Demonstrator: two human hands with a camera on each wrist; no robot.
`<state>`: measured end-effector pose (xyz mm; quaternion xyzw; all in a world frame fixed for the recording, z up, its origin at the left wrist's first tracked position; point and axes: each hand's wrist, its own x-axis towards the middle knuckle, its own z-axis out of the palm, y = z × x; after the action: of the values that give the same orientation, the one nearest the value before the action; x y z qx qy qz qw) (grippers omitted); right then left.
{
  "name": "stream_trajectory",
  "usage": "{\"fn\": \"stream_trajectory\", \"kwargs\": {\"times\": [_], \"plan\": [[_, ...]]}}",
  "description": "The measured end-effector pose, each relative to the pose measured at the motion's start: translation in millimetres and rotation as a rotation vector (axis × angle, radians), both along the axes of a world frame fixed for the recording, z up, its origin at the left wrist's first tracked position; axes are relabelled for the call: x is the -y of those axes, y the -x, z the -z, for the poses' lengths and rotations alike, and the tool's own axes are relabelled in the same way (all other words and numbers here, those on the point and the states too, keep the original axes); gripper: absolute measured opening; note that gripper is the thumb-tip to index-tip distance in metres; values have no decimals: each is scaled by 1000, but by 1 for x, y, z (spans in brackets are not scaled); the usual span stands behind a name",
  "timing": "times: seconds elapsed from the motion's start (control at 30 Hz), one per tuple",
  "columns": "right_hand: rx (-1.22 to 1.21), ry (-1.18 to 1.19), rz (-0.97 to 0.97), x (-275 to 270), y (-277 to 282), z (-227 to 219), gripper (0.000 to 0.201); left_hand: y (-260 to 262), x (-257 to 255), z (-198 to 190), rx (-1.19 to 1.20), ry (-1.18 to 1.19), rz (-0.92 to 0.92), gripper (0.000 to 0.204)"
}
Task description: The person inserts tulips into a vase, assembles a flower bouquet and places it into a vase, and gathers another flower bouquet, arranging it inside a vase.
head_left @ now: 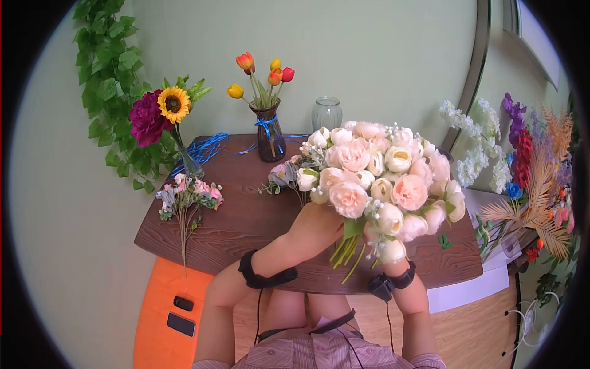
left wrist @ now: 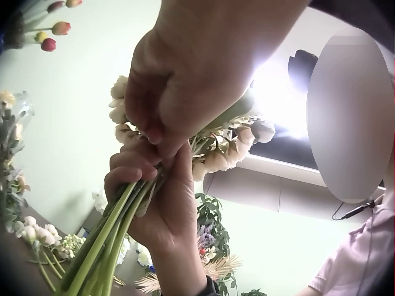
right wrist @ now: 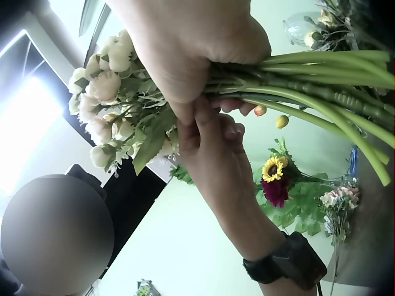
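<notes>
A large bouquet of pale pink and white flowers (head_left: pixel 384 175) is held up over the front right of the table. Its green stems (left wrist: pixel 114 240) are gripped by my right hand (head_left: pixel 393 267), whose fingers wrap around them just below the blooms (right wrist: pixel 108 86). My left hand (head_left: pixel 316 227) meets the right one at the top of the stems, with curled fingers and thumb pinching there (right wrist: pixel 216 148). Blooms cover part of both hands in the head view. A green leaf (right wrist: pixel 154 142) sticks out beside the fingers.
On the brown table (head_left: pixel 215 234) stand a dark tulip vase (head_left: pixel 268 138), a clear glass vase (head_left: pixel 327 115) and a sunflower arrangement (head_left: pixel 174 104). Blue ribbon (head_left: pixel 206 147) and a small pink bunch (head_left: pixel 187 197) lie at left. More flowers (head_left: pixel 528 178) fill the right side.
</notes>
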<state>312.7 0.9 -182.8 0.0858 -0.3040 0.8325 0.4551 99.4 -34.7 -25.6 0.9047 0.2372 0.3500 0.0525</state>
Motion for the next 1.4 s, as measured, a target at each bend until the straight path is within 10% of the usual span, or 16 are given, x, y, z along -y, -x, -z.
{"fn": "stream_trajectory", "kwargs": {"times": [0.33,0.73,1.4], "plan": [[663,-69,1057,63,48,-142,13,10,4,-19,51,234,47,28],[440,-99,1116,46,32,-163,4,30,-78,62,-475,491,-546,41],[400,-153,1254,32,-6,-197,15,12,-104,72,-432,425,-717,41]]}}
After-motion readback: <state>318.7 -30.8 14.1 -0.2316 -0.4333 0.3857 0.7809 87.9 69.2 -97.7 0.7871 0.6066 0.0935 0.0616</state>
